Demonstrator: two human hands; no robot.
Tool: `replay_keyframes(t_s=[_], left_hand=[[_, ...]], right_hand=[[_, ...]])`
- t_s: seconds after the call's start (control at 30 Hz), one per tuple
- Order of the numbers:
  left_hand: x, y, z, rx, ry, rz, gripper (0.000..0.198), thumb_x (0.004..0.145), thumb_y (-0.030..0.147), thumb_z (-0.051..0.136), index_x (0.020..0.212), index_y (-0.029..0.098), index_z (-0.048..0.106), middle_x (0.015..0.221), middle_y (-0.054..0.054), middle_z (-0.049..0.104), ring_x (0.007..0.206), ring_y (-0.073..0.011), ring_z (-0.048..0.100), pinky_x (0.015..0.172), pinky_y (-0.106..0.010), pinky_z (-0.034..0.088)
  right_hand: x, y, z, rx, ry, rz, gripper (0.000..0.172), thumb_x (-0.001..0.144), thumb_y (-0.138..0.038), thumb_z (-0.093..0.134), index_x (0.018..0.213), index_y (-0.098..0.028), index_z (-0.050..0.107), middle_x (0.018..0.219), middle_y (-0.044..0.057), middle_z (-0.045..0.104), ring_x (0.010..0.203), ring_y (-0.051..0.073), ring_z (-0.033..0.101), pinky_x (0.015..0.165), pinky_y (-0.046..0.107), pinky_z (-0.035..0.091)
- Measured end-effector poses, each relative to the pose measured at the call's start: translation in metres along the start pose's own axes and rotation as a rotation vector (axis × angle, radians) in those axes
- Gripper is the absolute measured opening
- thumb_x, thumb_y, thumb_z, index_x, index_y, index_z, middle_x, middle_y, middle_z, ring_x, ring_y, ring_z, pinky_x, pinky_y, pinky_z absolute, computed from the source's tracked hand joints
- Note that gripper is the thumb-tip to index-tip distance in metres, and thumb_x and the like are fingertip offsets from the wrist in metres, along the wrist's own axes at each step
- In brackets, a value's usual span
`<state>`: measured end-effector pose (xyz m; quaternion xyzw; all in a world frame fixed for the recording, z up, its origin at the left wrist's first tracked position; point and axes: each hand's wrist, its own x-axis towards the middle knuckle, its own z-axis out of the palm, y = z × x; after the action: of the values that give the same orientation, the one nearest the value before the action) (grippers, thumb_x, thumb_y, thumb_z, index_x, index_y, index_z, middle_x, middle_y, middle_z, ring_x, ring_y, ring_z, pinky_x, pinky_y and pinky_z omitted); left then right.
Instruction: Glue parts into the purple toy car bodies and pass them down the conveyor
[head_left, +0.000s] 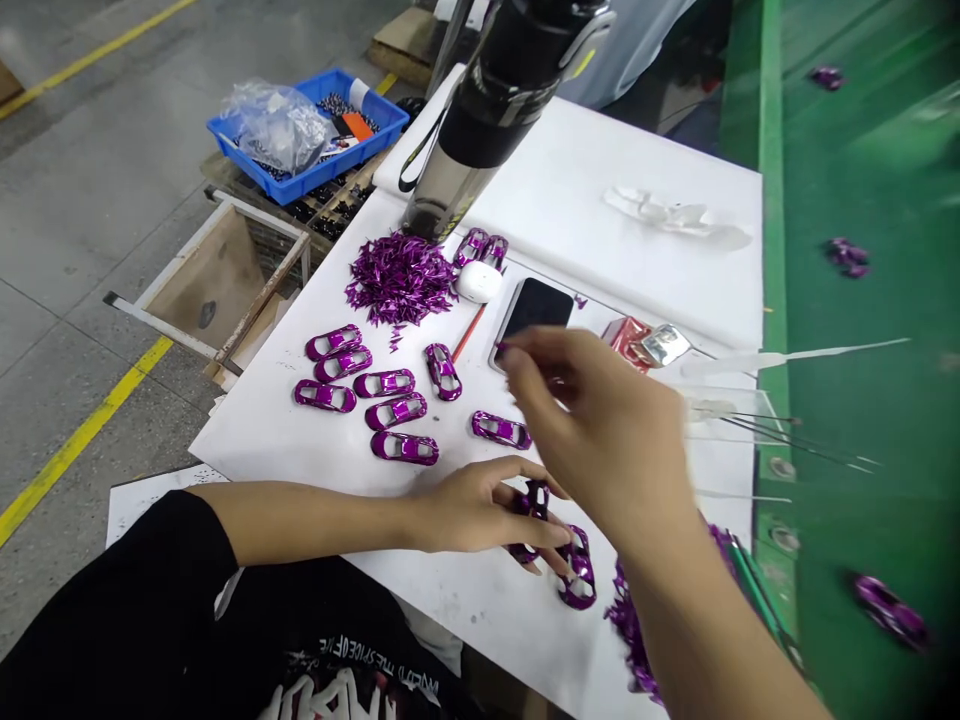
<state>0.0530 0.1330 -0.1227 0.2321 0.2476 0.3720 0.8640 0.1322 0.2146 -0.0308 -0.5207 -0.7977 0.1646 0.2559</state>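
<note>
Closest to the camera, my right hand (607, 430) reaches across the table (262, 430), thumb and forefinger pinched together on what looks like a small purple piece (502, 347); blur hides its shape. My left hand (472, 510) lies lower, thumb and fingers curled around the held car (535, 495), keeping it just above or on the table; I cannot tell which. Just beyond those fingertips, the second car (579, 568) sits close by, and I cannot tell whether they touch it.

By my reading I'm partway through. Eight loose cars (396, 411) lie spread to the left and ahead, two more cars (481, 248) sit by the white case (478, 283), and at least three cars (891, 612) are out on the green surface (840, 420) to my right. Which ones are finished I can't say. Plenty of pieces remain: the far pile (401, 278) stands high at the foot of the bottle (487, 120), and the near pile (630, 630) shows partly behind my right forearm.

As for looks, the held car is glossy purple, with dark reflections and window openings; my fingers cover its middle. The loose ones have the same mirror shine, and white shows through their openings.
</note>
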Motion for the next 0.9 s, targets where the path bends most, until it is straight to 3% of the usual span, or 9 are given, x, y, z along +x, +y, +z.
replay_keyframes(t_s=[0.1, 0.17, 0.27, 0.33, 0.47, 0.53, 0.6, 0.77, 0.9], left_hand=[[-0.003, 0.004, 0.002, -0.027, 0.054, 0.060, 0.055, 0.076, 0.033, 0.092, 0.117, 0.019, 0.059, 0.089, -0.001, 0.072, 0.071, -0.0160, 0.075, 0.071, -0.030, 0.055], [-0.004, 0.007, 0.004, -0.024, 0.084, 0.076, 0.053, 0.076, 0.032, 0.092, 0.116, 0.019, 0.060, 0.093, -0.003, 0.075, 0.070, -0.0150, 0.075, 0.071, -0.029, 0.054], [-0.005, 0.008, 0.006, 0.023, 0.085, 0.088, 0.048, 0.077, 0.026, 0.091, 0.114, 0.018, 0.062, 0.095, -0.004, 0.076, 0.071, -0.0138, 0.076, 0.075, -0.029, 0.055], [-0.006, 0.006, 0.006, 0.068, 0.060, 0.083, 0.046, 0.079, 0.022, 0.090, 0.115, 0.018, 0.062, 0.093, -0.004, 0.076, 0.071, -0.0144, 0.076, 0.075, -0.029, 0.056], [-0.007, 0.003, 0.007, 0.187, 0.044, 0.086, 0.040, 0.082, 0.017, 0.085, 0.116, 0.018, 0.063, 0.090, -0.002, 0.073, 0.073, -0.0144, 0.077, 0.076, -0.028, 0.058], [-0.008, 0.002, 0.008, 0.244, 0.055, 0.093, 0.039, 0.084, 0.017, 0.083, 0.118, 0.018, 0.064, 0.095, -0.003, 0.074, 0.075, -0.0142, 0.078, 0.079, -0.029, 0.061], [-0.009, 0.000, 0.010, 0.325, 0.098, 0.122, 0.041, 0.086, 0.020, 0.083, 0.122, 0.020, 0.064, 0.104, -0.005, 0.076, 0.081, -0.0156, 0.078, 0.083, -0.033, 0.063], [-0.010, -0.009, 0.012, 0.531, 0.214, 0.242, 0.049, 0.086, 0.027, 0.084, 0.131, 0.020, 0.066, 0.120, -0.010, 0.077, 0.101, -0.0214, 0.079, 0.099, -0.040, 0.065], [-0.009, -0.013, 0.010, 0.560, 0.178, 0.286, 0.044, 0.089, 0.023, 0.078, 0.132, 0.020, 0.066, 0.115, -0.009, 0.079, 0.106, -0.0222, 0.079, 0.104, -0.040, 0.064]], right_hand=[[-0.062, 0.017, -0.041, 0.005, 0.034, 0.224, 0.030, 0.095, -0.052, 0.068, 0.110, -0.028, 0.077, 0.081, 0.001, 0.079, 0.069, 0.024, 0.077, 0.058, 0.031, 0.059], [-0.100, 0.031, -0.054, 0.082, 0.032, 0.389, 0.037, 0.090, -0.059, 0.074, 0.106, -0.026, 0.079, 0.078, 0.002, 0.079, 0.065, 0.025, 0.077, 0.052, 0.030, 0.059], [-0.141, 0.046, -0.051, 0.158, 0.029, 0.494, 0.035, 0.086, -0.057, 0.080, 0.100, -0.025, 0.081, 0.080, 0.003, 0.081, 0.064, 0.025, 0.078, 0.053, 0.029, 0.062], [-0.156, 0.051, -0.039, 0.093, 0.050, 0.425, 0.029, 0.092, -0.051, 0.076, 0.103, -0.025, 0.082, 0.085, 0.003, 0.082, 0.066, 0.024, 0.079, 0.057, 0.028, 0.064], [-0.165, 0.055, -0.015, -0.160, 0.205, 0.117, 0.022, 0.103, -0.035, 0.065, 0.108, -0.024, 0.083, 0.096, 0.006, 0.084, 0.073, 0.022, 0.080, 0.061, 0.027, 0.062], [-0.167, 0.054, -0.012, -0.179, 0.233, 0.077, 0.021, 0.103, -0.031, 0.065, 0.110, -0.024, 0.083, 0.097, 0.006, 0.084, 0.076, 0.021, 0.081, 0.064, 0.027, 0.062], [-0.167, 0.050, -0.015, -0.077, 0.254, 0.173, 0.019, 0.100, -0.034, 0.070, 0.110, -0.024, 0.083, 0.099, 0.006, 0.083, 0.077, 0.022, 0.080, 0.069, 0.030, 0.065], [-0.162, 0.031, -0.018, 0.437, 0.357, 0.595, 0.024, 0.088, -0.042, 0.084, 0.106, -0.026, 0.084, 0.103, 0.006, 0.083, 0.086, 0.025, 0.081, 0.081, 0.038, 0.070], [-0.156, 0.022, -0.005, 0.544, 0.319, 0.583, 0.023, 0.088, -0.041, 0.083, 0.106, -0.026, 0.085, 0.107, 0.006, 0.083, 0.095, 0.026, 0.081, 0.089, 0.040, 0.070]])
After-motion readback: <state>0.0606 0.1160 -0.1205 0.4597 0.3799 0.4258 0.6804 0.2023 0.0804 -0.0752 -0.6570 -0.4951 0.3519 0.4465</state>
